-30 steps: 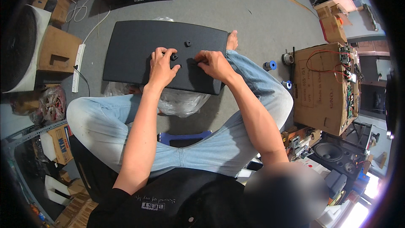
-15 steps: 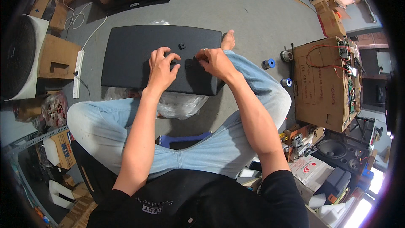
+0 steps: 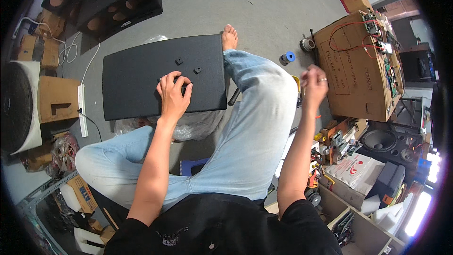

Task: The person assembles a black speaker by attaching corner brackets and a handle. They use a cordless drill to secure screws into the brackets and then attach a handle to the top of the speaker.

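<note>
Head view looking down: I have the left hand (image 3: 173, 95) spread flat, fingers fanned, pressing on a black textured panel (image 3: 141, 73) that lies across my lap and over a clear plastic bag (image 3: 193, 125) bunched beneath its near edge. Two small black square fittings (image 3: 188, 65) sit on the panel just beyond my fingertips, apart from the hand. The right hand (image 3: 314, 84) is lifted off to the side, well away from the panel, above my right knee; its fingers are curled loosely inward and a ring shows on one of them, but I cannot tell whether it pinches anything, since the fingertips are blurred. Just beyond it stands a brown cardboard box (image 3: 358, 66) carrying circuit boards and red wires on its top. Between that box and my bare foot (image 3: 229, 37), a blue spool (image 3: 287, 57) rests on the grey floor (image 3: 264, 9). To my left a white power strip (image 3: 81, 108) lies beside another cardboard box (image 3: 56, 99), and black speaker cabinets (image 3: 106, 0) with round holes stand past the panel's far edge.
</note>
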Demonstrator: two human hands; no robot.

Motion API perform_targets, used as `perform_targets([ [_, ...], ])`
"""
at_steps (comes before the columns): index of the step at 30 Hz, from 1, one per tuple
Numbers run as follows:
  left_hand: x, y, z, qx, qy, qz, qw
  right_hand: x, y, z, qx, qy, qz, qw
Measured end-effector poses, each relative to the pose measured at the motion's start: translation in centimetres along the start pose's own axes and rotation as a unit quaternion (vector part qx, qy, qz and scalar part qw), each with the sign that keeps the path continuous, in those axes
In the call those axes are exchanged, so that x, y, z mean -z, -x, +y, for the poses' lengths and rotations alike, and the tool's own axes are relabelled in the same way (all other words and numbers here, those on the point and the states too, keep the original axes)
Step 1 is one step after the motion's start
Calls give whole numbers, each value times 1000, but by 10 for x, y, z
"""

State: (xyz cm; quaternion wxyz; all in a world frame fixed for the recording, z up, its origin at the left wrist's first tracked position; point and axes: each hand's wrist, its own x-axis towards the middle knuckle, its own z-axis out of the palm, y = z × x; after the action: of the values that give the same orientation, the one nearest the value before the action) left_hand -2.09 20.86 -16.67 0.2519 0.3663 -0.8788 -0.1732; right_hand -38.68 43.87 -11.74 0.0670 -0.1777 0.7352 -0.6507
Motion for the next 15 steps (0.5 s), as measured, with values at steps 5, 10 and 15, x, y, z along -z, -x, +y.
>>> perform_targets([
  [5, -5, -27, 25, -16, 0, 0, 1000, 27, 144, 199, -169, 362, -274, 875],
  [10, -18, -54, 30, -77, -50, -79, 993, 7, 265, 274, -218, 410, -377, 801],
  [15, -5, -52, 38, -32, 15, -172, 984, 33, 283, 224, -209, 299, -198, 910],
])
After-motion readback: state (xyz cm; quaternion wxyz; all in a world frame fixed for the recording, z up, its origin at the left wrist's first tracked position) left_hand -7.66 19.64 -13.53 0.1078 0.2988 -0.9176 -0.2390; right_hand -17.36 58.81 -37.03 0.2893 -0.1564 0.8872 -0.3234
